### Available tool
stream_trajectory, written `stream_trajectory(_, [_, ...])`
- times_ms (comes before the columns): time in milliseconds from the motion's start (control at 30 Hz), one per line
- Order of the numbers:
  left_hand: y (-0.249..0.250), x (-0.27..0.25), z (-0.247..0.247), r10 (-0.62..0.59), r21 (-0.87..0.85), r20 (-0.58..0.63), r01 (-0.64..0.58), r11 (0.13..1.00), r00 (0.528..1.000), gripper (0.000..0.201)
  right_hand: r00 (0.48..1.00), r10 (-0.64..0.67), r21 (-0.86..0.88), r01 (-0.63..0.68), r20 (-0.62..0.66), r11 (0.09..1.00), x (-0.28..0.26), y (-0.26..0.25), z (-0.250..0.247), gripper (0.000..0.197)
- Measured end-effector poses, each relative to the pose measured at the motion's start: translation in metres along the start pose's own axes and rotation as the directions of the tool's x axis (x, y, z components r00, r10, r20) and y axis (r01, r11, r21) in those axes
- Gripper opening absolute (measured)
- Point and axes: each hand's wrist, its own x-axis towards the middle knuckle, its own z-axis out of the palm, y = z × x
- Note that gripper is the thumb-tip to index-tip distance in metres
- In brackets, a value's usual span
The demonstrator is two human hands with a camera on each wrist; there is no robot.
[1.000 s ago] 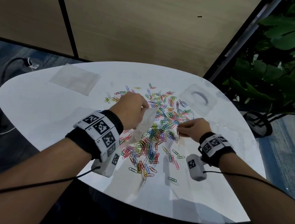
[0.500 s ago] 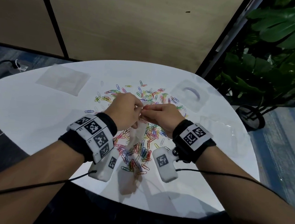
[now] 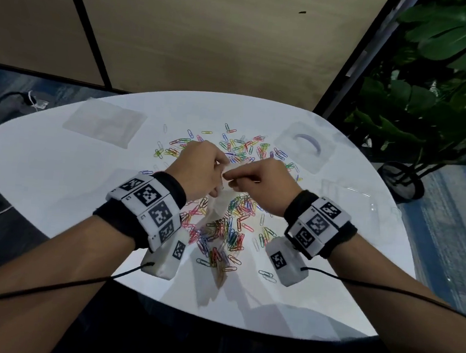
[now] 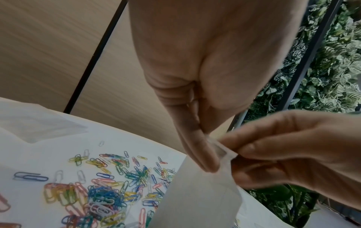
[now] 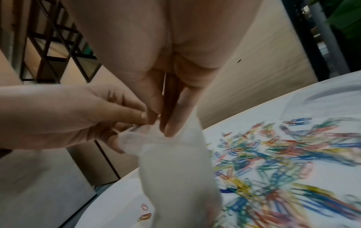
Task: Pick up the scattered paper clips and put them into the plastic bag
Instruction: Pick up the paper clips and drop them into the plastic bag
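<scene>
Left hand [image 3: 201,170] grip: fingertips pinched on the top edge of the plastic bag [image 3: 217,211]. Right hand [image 3: 264,187] grip: pinching the same edge from the other side, at frame centre. Bag hangs from both hands above the bench [image 3: 57,178]. Paper clips [image 3: 230,226] lie scattered on the bench below and beyond the hands, mid-frame. Potted plant [image 3: 443,82] in the upper right.

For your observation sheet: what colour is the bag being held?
Translucent milky white bag, clearest in the right wrist view.
</scene>
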Motion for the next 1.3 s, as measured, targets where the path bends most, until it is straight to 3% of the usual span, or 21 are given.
stream_trajectory(67, [0.000,-0.001,-0.004,0.001,0.001,0.001,-0.001,1.000,1.000,0.025,0.999,0.020,0.073,-0.017,-0.048,0.997,-0.018,0.018,-0.011,0.022])
stream_trajectory(100, [0.001,-0.001,-0.005,0.001,0.000,-0.006,-0.001,1.000,1.000,0.025,0.997,0.068,0.024,-0.067,-0.046,0.997,-0.028,0.032,-0.015,0.022])
stream_trajectory(167, [0.002,-0.001,-0.008,0.000,0.012,-0.014,0.001,1.000,1.000,0.024,0.966,0.258,-0.183,-0.249,0.022,0.951,-0.050,0.067,-0.016,0.050])
stream_trajectory(267, [0.002,-0.003,-0.008,-0.007,0.042,-0.009,0.007,0.999,1.000,0.025,0.856,0.491,-0.390,-0.402,0.162,0.829,-0.082,0.108,-0.001,0.107])
stream_trajectory(333, [0.000,-0.005,-0.008,-0.013,0.061,-0.006,0.013,0.998,1.000,0.025,0.812,0.540,-0.414,-0.423,0.222,0.806,-0.097,0.120,0.018,0.126])
stream_trajectory(400, [-0.001,-0.006,-0.009,-0.025,0.072,0.007,0.024,0.997,1.000,0.025,0.826,0.530,-0.460,-0.402,0.191,0.792,-0.101,0.124,0.042,0.132])
stream_trajectory(467, [-0.001,-0.006,-0.010,-0.036,0.074,0.023,0.034,0.997,0.999,0.024,0.849,0.515,-0.409,-0.433,0.114,0.804,-0.091,0.122,0.059,0.127])
stream_trajectory(600, [-0.002,-0.005,-0.016,-0.053,0.074,0.038,0.050,0.996,0.998,0.025,0.846,0.530,-0.269,-0.523,-0.054,0.809,-0.045,0.117,0.069,0.107])
stream_trajectory(733, [-0.003,-0.004,-0.017,-0.047,0.083,0.039,0.043,0.996,0.998,0.024,0.858,0.502,-0.312,-0.509,-0.108,0.802,-0.008,0.114,0.062,0.093])
stream_trajectory(900, [-0.005,0.000,-0.020,-0.057,0.097,0.033,0.054,0.994,0.998,0.024,0.857,0.511,-0.402,-0.492,-0.068,0.772,0.019,0.115,0.053,0.090])
stream_trajectory(1133, [-0.003,0.005,-0.017,-0.058,0.112,0.038,0.053,0.992,0.998,0.023,0.976,0.213,-0.628,-0.198,-0.051,0.753,0.019,0.114,0.064,0.024])
stream_trajectory(1300, [0.002,0.004,-0.012,-0.047,0.138,0.062,0.038,0.990,0.997,0.022,0.969,0.247,-0.654,-0.191,-0.007,0.732,0.022,0.114,0.047,0.017])
